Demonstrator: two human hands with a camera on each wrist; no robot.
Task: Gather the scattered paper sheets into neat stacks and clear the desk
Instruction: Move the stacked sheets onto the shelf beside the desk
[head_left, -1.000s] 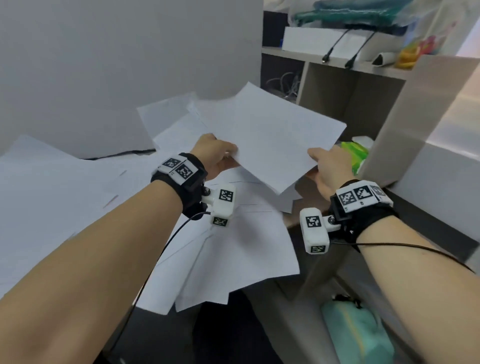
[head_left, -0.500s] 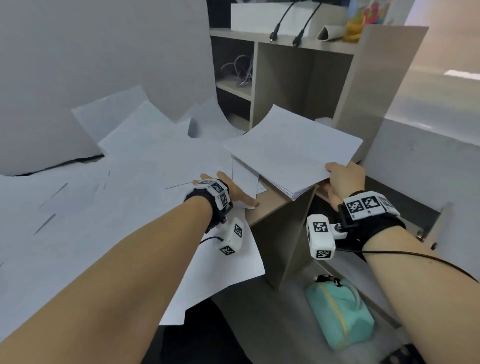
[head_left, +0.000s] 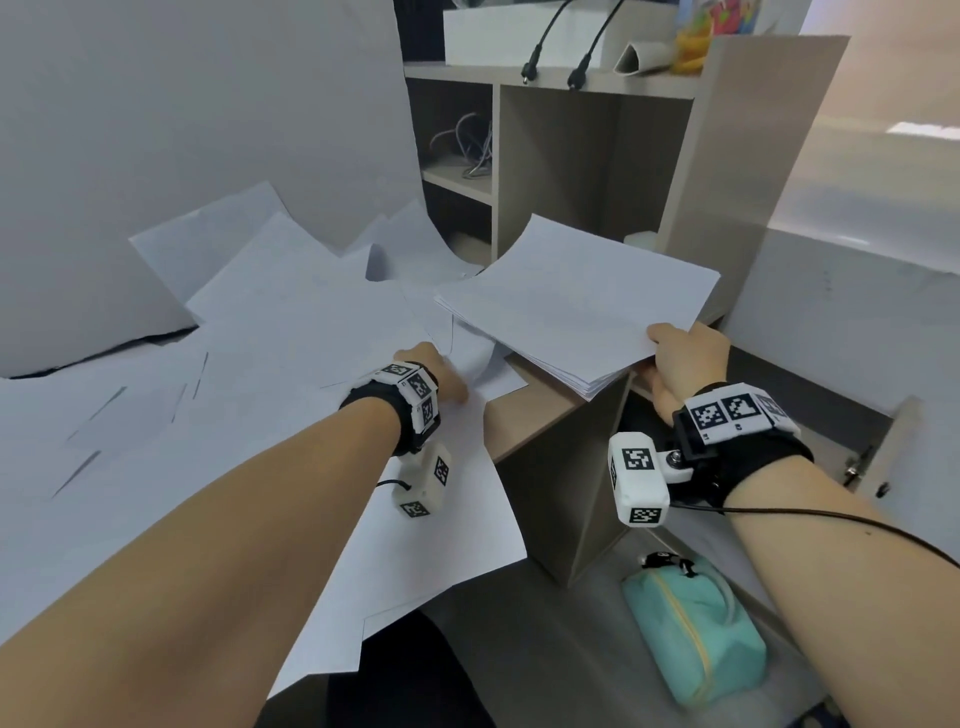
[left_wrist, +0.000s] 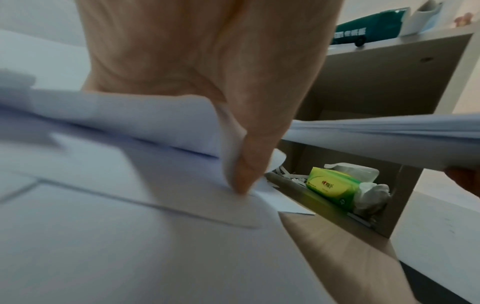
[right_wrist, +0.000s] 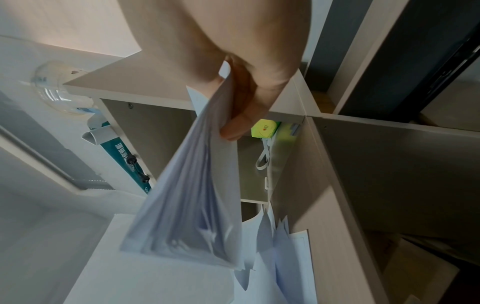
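My right hand (head_left: 670, 353) grips a stack of white sheets (head_left: 576, 301) by its near right corner and holds it level above the desk's right end. In the right wrist view the thumb and fingers (right_wrist: 233, 127) clamp that stack (right_wrist: 192, 205). Many loose sheets (head_left: 260, 364) lie overlapping across the desk. My left hand (head_left: 452, 384) is down on them near the desk's right edge. In the left wrist view its thumb (left_wrist: 244, 176) pinches the curled edge of one loose sheet (left_wrist: 202, 127).
A wooden shelf unit (head_left: 597, 156) stands behind the desk's right end, with cables and a white box on top. A green tissue pack (left_wrist: 332, 185) sits in a low compartment. A teal pouch (head_left: 696, 629) lies on the floor. Bare desk wood (head_left: 524, 415) shows at the right corner.
My left hand let go of the stack and dropped to the loose sheets on the desk. The right hand alone now holds the stack, lower and further right.
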